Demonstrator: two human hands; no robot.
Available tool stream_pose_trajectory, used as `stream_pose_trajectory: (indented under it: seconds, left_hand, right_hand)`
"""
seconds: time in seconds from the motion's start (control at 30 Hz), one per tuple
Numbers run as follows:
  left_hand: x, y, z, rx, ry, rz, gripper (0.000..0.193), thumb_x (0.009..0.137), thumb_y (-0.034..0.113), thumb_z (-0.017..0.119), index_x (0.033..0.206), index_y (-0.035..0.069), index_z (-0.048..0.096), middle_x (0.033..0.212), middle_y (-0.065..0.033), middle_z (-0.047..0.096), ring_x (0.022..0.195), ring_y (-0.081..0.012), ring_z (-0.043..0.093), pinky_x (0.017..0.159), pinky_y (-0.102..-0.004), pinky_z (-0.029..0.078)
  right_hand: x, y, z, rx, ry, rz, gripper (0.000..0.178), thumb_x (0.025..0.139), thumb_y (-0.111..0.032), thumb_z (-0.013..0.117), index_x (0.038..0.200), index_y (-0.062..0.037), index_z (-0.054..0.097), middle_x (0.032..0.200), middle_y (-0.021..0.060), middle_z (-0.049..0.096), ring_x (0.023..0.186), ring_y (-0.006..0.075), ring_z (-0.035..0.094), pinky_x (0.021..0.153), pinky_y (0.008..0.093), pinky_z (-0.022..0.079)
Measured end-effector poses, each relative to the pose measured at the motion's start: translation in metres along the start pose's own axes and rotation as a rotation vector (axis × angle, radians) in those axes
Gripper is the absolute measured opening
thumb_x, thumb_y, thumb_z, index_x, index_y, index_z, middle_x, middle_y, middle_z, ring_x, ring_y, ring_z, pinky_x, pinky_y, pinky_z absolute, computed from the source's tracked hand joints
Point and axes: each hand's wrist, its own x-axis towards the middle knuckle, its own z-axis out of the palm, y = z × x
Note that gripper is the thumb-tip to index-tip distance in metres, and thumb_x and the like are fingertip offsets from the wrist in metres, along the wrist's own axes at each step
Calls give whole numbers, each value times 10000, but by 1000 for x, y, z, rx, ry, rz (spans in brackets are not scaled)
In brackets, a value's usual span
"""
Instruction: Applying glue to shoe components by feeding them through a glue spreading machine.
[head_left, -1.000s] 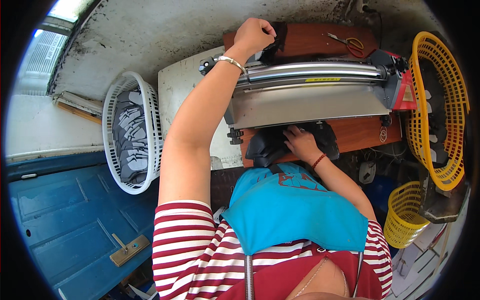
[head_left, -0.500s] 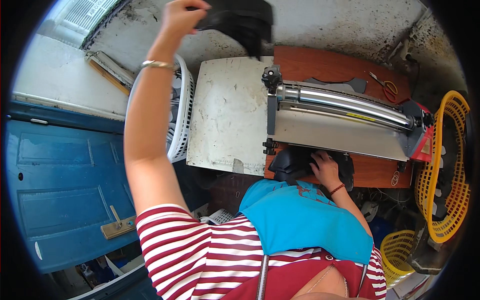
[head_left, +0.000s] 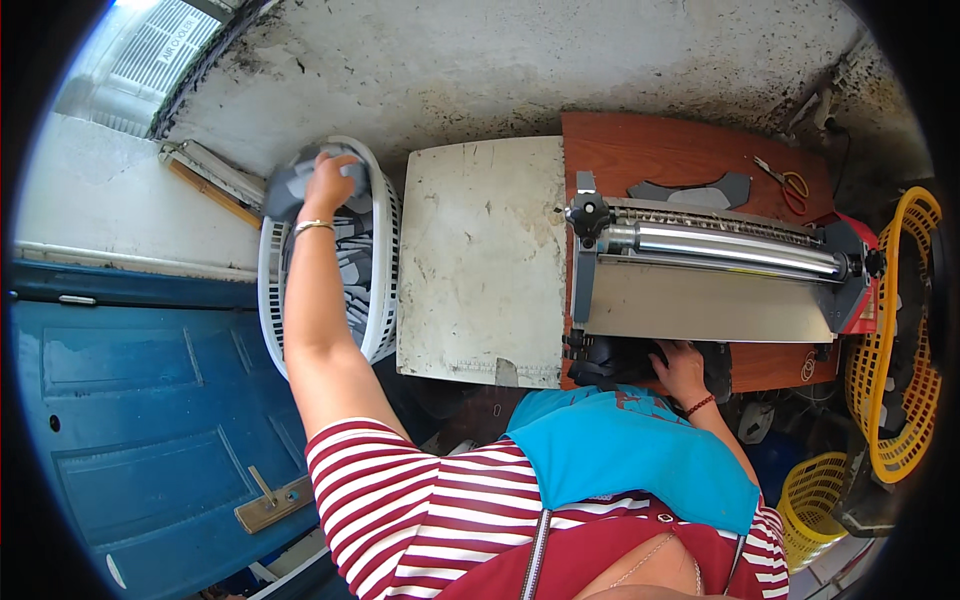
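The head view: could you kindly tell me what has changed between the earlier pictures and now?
The left hand has carried dark pieces from behind the roller machine leftward to the far end of the white basket; whether it has let go cannot be told. The right hand stays at the black stack before the machine, and the scissors still lie on the brown board.

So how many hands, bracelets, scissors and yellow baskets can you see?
Hands: 2 (left hand, right hand)
Bracelets: 2 (metal one, beaded one)
Scissors: 1 pair
Yellow baskets: 2 (larger one, smaller one)
Total: 7
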Motion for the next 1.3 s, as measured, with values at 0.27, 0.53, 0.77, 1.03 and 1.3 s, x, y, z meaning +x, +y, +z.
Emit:
stream_pose_trajectory:
  seconds: [0.27,0.53,0.77,1.03,1.3]
  left_hand:
    - [60,228,-33,-155,51,511,395,878,221,612,1260,175,706,1281,-121,682,1187,-333,634,990,-445,521]
    - [67,469,-13,57,-234,896,409,908,233,617,1305,153,678,1299,-99,695,1187,-290,656,992,-416,526]
    - [37,551,140,350,-506,1045,292,840,183,683,1100,88,773,1131,-154,750,1091,-348,708,892,-462,580]
    - [68,511,248,422,-835,941,426,803,293,757,1157,56,754,1223,-176,722,1136,-337,696,942,-443,555]
    - [25,547,210,273,-917,636,546,761,259,787,1254,45,687,1221,-227,709,1125,-344,695,966,-412,543]
  right_hand:
    - [-5,8,4,27,75,-39,315,818,-185,777,1095,-41,736,1039,208,708,930,411,683,795,476,562]
    - [0,13,4,133,52,7,294,846,-219,767,1089,-54,745,1028,181,720,946,396,681,820,477,552]
    - [-4,13,3,122,120,64,314,838,-244,723,1089,-60,754,1114,182,707,1084,389,652,960,516,496]
    - [-13,17,16,146,76,83,462,866,-275,713,1284,-84,670,1288,182,657,1206,386,606,1060,526,450]
    - [-14,25,11,202,60,80,459,887,-274,697,1307,-95,655,1301,175,649,1212,368,604,1063,517,452]
